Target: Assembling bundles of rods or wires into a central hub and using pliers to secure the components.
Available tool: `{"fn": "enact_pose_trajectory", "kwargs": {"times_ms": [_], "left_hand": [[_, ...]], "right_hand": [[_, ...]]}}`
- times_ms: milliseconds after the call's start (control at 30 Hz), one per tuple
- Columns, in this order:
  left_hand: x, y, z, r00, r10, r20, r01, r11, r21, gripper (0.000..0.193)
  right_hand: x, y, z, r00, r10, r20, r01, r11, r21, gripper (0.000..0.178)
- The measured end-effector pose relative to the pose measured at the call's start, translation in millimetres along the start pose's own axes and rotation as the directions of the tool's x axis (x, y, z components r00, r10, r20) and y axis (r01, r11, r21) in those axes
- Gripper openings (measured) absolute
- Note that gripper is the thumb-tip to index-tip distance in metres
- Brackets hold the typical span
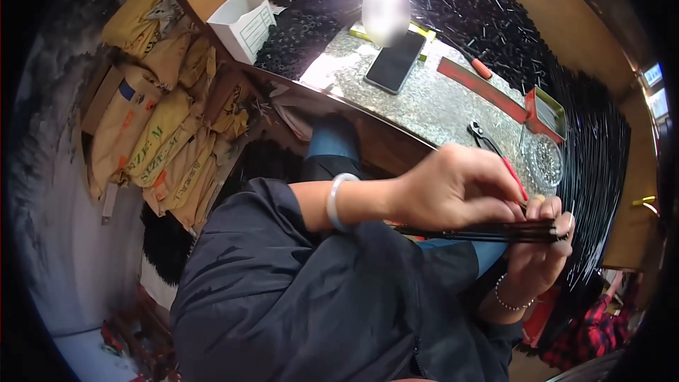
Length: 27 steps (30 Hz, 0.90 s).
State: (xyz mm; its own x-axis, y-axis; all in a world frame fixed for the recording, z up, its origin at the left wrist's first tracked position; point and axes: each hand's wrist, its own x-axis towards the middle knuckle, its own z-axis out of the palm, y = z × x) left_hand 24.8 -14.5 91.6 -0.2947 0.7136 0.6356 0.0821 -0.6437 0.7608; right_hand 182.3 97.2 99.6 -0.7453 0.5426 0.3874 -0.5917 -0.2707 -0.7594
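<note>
In front of my lap, my right hand (pixel 544 251) is closed around one end of a bundle of thin black rods (pixel 488 232). The bundle lies roughly level and runs left, passing under my left wrist. My left hand (pixel 453 187) reaches over it from the left, thumb and fingers pinched together by the right fingertips. Whatever is in that pinch is hidden behind the fingers. Just beyond the hands, cutting pliers (pixel 484 138) with red handles rest on the speckled tabletop (pixel 435 102). A clear glass dish (pixel 543 160) of small shiny pieces stands beside them.
A dark phone (pixel 396 64) lies on the tabletop under a glaring light (pixel 386 10). Near a red flat bar (pixel 481 88) sits a red open box (pixel 546 114). Heaped black parts (pixel 300 39) surround a white carton (pixel 242 25). Long black rods (pixel 594 163) line the right; sacks (pixel 152 134) pile up left.
</note>
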Motion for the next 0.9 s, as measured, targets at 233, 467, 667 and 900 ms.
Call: {"fn": "enact_pose_trajectory", "kwargs": {"times_ms": [233,467,667,900], "left_hand": [[-65.6,-31.0,-233.2,0.999,0.027,-0.044,0.050,-0.268,0.962,0.022],[-71.5,-39.4,-307.7,0.770,-0.037,-0.637,0.598,-0.305,0.741,0.023],[-74.4,-34.3,-325.8,0.809,-0.123,-0.575,0.511,-0.336,0.791,0.019],[-59.4,-30.1,-308.3,0.909,0.076,-0.411,0.417,-0.098,0.904,0.026]], "right_hand": [[3.3,-6.2,-3.1,0.998,0.023,0.063,-0.025,0.999,0.036,0.030],[15.5,9.3,-1.8,0.997,-0.011,0.073,0.018,0.995,-0.102,0.024],[23.0,26.4,-6.0,1.000,0.001,0.012,0.002,0.975,-0.222,0.016],[21.4,35.0,-6.8,0.995,0.033,-0.090,-0.049,0.980,-0.192,0.010]]}}
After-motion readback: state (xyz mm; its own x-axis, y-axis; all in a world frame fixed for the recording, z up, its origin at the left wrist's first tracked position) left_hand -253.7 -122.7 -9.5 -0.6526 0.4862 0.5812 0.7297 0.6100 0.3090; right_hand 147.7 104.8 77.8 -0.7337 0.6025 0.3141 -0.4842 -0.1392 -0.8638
